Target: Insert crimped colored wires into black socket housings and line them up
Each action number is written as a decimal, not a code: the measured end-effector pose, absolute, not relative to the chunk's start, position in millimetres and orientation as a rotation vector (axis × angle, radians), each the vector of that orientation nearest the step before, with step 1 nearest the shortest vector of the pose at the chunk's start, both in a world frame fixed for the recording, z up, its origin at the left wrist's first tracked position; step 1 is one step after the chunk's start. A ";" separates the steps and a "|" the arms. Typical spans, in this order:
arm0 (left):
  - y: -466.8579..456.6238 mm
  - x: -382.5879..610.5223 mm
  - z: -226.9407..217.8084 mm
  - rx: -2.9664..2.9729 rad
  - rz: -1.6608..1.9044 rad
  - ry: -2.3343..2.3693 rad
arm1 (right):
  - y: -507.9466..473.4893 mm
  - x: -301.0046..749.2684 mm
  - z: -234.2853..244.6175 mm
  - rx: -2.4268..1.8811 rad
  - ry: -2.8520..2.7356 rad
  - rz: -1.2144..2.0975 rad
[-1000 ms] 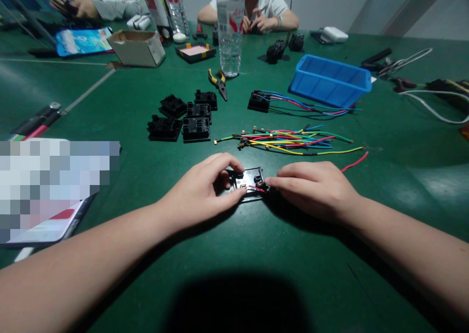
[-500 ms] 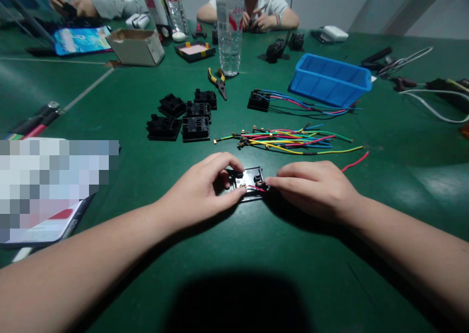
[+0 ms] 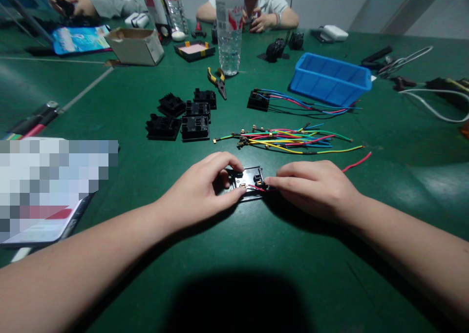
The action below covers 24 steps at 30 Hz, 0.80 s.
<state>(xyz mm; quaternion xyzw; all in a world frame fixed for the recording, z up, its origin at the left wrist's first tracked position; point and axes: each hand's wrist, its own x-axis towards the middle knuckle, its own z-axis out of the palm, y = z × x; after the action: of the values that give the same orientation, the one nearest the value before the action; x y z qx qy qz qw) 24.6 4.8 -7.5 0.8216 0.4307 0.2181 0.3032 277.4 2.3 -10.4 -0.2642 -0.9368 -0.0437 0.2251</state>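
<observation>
A small black plastic socket housing lies on the green table between my hands, its inner side with metal contacts facing up. My left hand grips its left side, thumb at the near edge and fingers at the far edge. At the right edge, the fingertips of my right hand pinch a red wire, whose free end sticks out past the knuckles. A thin reddish lead runs inside the housing. Beyond lies a loose bundle of coloured wires with brass terminals. The red wire's pinched part is mostly hidden.
Several black housings sit left of a wired housing. Yellow-handled pliers, a water bottle, a blue bin and a cardboard box stand farther back. A phone lies at left. Two people sit across the table.
The red wire's free end has shifted slightly to the right. Both my hands keep nearly the same place and grip.
</observation>
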 end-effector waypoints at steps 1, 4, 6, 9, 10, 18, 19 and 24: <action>4.8 24.5 -7.5 2.178 0.575 1.142 | 2.2 277.3 -10.0 -0.734 -2.588 -0.120; 5.0 24.0 -7.8 2.171 0.566 1.145 | 2.1 277.1 -9.7 -0.752 -2.599 -0.117; 5.0 24.0 -7.9 2.166 0.564 1.149 | 2.2 277.2 -10.1 -0.754 -2.603 -0.113; 4.7 24.2 -7.5 2.162 0.561 1.155 | 2.4 277.5 -11.0 -0.763 -2.605 -0.105; 4.5 24.3 -7.3 2.161 0.562 1.156 | 2.3 277.5 -11.1 -0.766 -2.608 -0.096; 5.1 24.5 -8.5 2.174 0.557 1.164 | 1.6 276.6 -11.0 -0.779 -2.609 -0.058; 5.1 24.5 -8.5 2.177 0.557 1.163 | 1.5 276.6 -11.2 -0.778 -2.607 -0.061; 4.3 24.7 -7.1 2.179 0.551 1.160 | 1.5 275.8 -12.2 -0.744 -2.607 -0.159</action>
<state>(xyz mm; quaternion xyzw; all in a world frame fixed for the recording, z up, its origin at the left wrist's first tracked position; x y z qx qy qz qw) 24.7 4.3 -7.1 0.8214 0.4372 0.2078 0.3015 275.8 1.5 -12.2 -0.2676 -0.9383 -0.0572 0.2113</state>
